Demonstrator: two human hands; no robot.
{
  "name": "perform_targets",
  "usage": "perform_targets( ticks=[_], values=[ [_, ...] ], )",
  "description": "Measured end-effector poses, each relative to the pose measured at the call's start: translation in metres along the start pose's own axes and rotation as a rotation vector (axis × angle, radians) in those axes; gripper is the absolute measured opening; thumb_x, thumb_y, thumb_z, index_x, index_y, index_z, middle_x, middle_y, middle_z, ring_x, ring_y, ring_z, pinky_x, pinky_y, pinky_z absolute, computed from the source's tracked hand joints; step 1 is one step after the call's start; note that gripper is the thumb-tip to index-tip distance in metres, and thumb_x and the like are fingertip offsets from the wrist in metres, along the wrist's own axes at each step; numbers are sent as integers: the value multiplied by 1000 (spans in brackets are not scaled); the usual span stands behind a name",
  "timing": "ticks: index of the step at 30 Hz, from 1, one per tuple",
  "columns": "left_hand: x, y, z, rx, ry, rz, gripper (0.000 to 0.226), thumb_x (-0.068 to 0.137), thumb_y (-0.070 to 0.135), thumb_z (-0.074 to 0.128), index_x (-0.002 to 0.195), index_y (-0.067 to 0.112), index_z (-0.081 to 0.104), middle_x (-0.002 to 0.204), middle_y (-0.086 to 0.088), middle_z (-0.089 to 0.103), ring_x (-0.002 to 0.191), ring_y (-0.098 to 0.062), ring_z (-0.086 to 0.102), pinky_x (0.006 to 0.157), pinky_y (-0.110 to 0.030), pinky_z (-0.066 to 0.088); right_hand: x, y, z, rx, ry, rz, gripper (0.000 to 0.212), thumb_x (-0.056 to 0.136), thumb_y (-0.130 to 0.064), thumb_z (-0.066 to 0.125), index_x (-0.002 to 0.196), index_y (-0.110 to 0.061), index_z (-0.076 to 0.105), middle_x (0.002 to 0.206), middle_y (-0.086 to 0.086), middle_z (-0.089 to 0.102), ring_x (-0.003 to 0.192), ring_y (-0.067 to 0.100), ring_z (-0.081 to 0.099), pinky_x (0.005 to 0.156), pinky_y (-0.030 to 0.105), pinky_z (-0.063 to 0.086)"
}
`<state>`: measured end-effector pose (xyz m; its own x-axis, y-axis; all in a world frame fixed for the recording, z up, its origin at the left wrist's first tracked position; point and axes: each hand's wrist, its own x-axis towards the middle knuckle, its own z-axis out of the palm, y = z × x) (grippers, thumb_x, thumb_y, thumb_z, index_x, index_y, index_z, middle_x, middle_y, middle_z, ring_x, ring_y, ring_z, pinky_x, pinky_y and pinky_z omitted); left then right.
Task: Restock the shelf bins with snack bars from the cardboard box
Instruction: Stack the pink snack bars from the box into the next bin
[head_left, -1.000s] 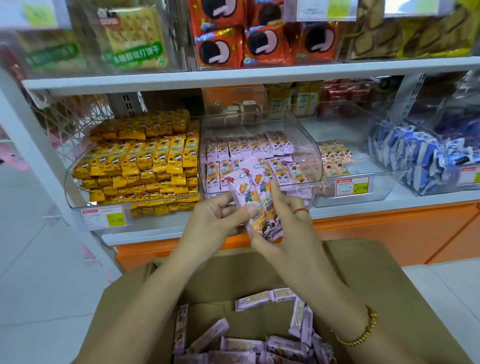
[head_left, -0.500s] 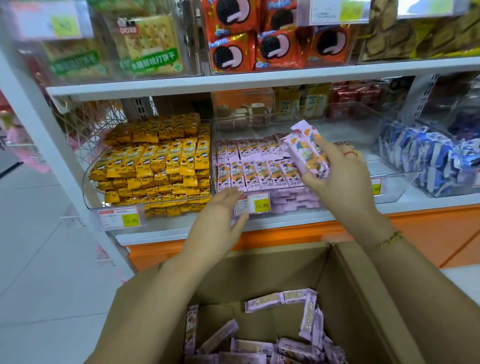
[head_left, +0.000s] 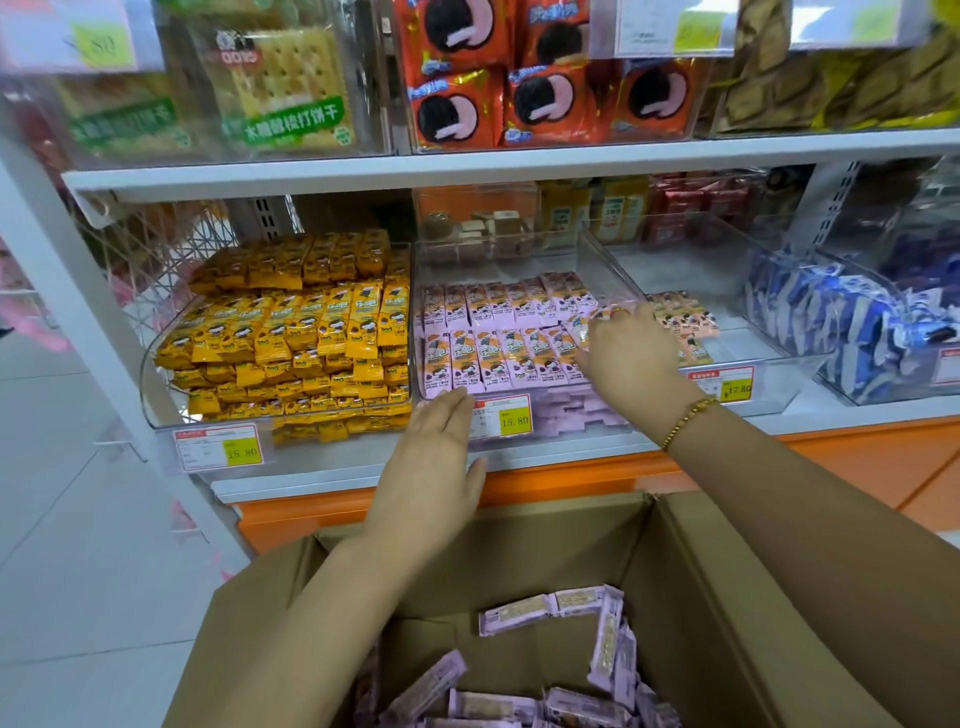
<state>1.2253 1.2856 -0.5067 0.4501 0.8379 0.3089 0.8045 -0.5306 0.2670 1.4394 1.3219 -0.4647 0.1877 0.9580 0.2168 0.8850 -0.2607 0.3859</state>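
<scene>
**Lilac bars going into the middle bin**

Right hand (head_left: 626, 358) reaches into the clear bin (head_left: 613, 260) in the middle of the lower shelf. It lies on the right end of the rows of lilac snack bars (head_left: 498, 332), fingers bent over a few tilted, blurred bars there. Whether it grips them or only presses on them cannot be told. Beaded bracelet (head_left: 687, 420) on that wrist.

Left hand (head_left: 436, 457) is flat and relaxed, fingers straight and together, holding nothing. Fingertips are at the bin's front wall, just beside the price tag (head_left: 501, 415); contact unclear.

The bars in the bin stand in two neat rows, printed faces up, with more stacked below.

The cardboard box (head_left: 701, 597) sits open below the hands, near the shelf front. Loose bars (head_left: 519, 707) of the same lilac lie jumbled in its bottom.

Neighbouring bins: yellow packets (head_left: 291, 332) heaped to the left, a few peach bars (head_left: 685, 325) to the right.
</scene>
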Motion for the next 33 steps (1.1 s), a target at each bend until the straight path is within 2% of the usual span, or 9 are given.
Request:
perform_targets(
  ticks=[6,9,11,14,16,18,22,27,33],
  values=[
    [-2,-4,4,-22,-24,30,68,97,32,47,152,19,10,159,4,6,146,-13,6,109,-17,0,-9,3,15,-146,-61,-228,40,93,-11,40,133,-17,46,121,7,59,114,29,54,111,46,22],
    [-13,-9,8,-76,-49,69,69,96,34,49,152,20,10,159,7,3,145,-8,9,105,-11,5,-12,1,16,68,-102,-157,39,96,-8,38,135,-11,43,130,16,52,115,35,52,101,46,39],
    [-24,-13,9,-142,-35,53,59,94,31,52,147,19,29,155,5,25,140,-9,27,105,-10,13,-24,-2,12,326,16,-65,31,100,-12,39,126,-4,52,122,18,56,107,35,56,85,40,48],
    [-44,-24,10,-239,-34,-41,13,91,26,58,103,22,61,104,5,65,97,-11,60,87,-23,44,-60,-14,16,698,389,-43,20,97,-20,49,94,-6,63,96,15,61,89,31,56,66,35,41],
    [-58,-35,11,-222,-60,-104,10,92,28,57,83,23,57,77,8,62,72,-7,57,62,-20,40,-82,-28,32,780,402,-138,19,92,-22,55,76,-11,54,81,11,56,74,28,52,59,32,36],
    [-74,-46,10,-197,-104,-142,16,93,29,56,78,24,55,67,10,57,63,-3,52,53,-15,33,-99,-45,59,800,181,-222,26,93,-27,56,72,-15,47,75,5,51,69,23,49,58,32,34],
    [-111,-70,10,-91,-217,-216,8,91,22,58,88,19,64,79,9,62,64,4,48,62,-4,35,-125,-77,125,757,-269,-334,24,95,-33,55,77,-16,53,69,-8,45,69,13,48,65,28,38],
    [-158,-117,26,-38,-369,-359,29,87,14,63,115,9,61,117,-11,61,77,-26,65,68,-29,48,-158,-118,204,952,-746,-313,15,83,-27,74,83,-16,63,76,-7,56,78,10,52,67,23,43],
    [-181,-139,33,13,-361,-338,52,91,10,56,141,8,41,151,-4,35,104,-30,62,78,-25,43,-181,-165,257,839,-1140,-333,35,77,-55,71,87,-26,52,90,-10,51,92,16,51,69,20,40]
  ],
)
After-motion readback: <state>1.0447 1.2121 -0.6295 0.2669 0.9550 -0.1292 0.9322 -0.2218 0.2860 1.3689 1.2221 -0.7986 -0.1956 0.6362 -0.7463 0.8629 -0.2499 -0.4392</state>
